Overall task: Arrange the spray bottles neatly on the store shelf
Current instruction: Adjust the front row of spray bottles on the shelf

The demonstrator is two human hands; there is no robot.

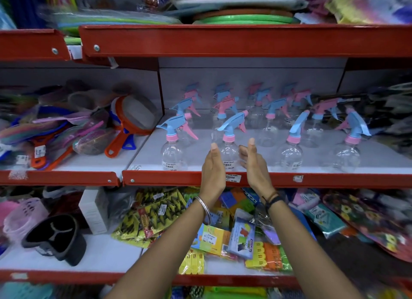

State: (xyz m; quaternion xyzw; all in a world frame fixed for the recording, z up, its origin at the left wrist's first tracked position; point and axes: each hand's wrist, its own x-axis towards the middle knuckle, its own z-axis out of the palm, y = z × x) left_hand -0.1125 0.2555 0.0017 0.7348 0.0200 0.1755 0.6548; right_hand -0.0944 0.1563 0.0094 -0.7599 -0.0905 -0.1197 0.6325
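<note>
Several clear spray bottles with blue and pink trigger heads stand in rows on the white middle shelf (379, 163). In the front row a bottle (229, 152) stands between my two hands. My left hand (213, 171) is flat and upright just left of it, fingers together. My right hand (254, 165) is cupped just right of it. Neither hand grips the bottle; whether they touch it is unclear. Other front-row bottles stand at the left (172, 151), right (291, 154) and far right (347, 154).
A red shelf lip (334, 179) runs below the bottles, with an upper red shelf (223, 41) overhead. Orange-rimmed strainers (131, 118) lie on the neighbouring shelf to the left. Packaged goods (156, 214) fill the lower shelf under my arms.
</note>
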